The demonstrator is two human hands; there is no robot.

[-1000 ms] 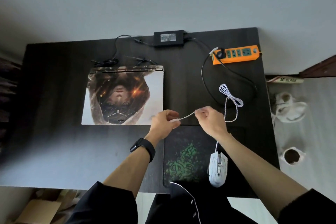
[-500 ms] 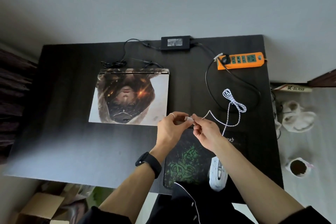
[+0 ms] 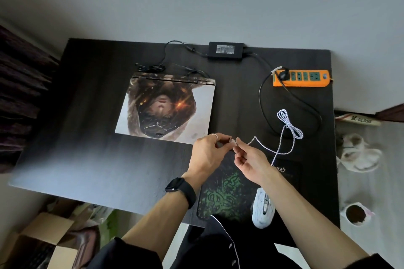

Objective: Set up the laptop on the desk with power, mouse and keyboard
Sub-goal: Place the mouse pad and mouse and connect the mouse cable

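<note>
Mouse (image 3: 263,209): white, bottom R of frame, on the near R part of the mouse pad. R arm hides a bit of it.
Mouse pad (image 3: 225,192): black w/ green splash pic, bottom centre, at the near edge of the desk (image 3: 87,137).
Watch (image 3: 180,190): black, on L wrist.
L hand (image 3: 207,153): centre of frame, over the pad's far edge. Thumb + fingers pinch the tip of the mouse cable (image 3: 282,140). Ring on one finger.
R hand (image 3: 249,159): just R of L hand, fingertips almost touching it. Pinches the same cable right next to the tip.
Cable path: white, braided. Goes R from the hands, loops round, then runs down to the pad. A tied-up bunch of it lies on the desk, R of centre.
Plug type: too small to tell.
Laptop (image 3: 166,109): shut, big pic on the lid, flat on the desk, centre-L, just past L hand.
Power strip (image 3: 301,77): orange, upper R, near the desk's far R corner. Black plug in its L-most socket.
Charger brick (image 3: 226,50): black, top centre, at the desk's far edge. Thick cord goes to the strip's plug, thin cord goes toward the laptop's back edge. Can't tell if it's plugged in there.
</note>
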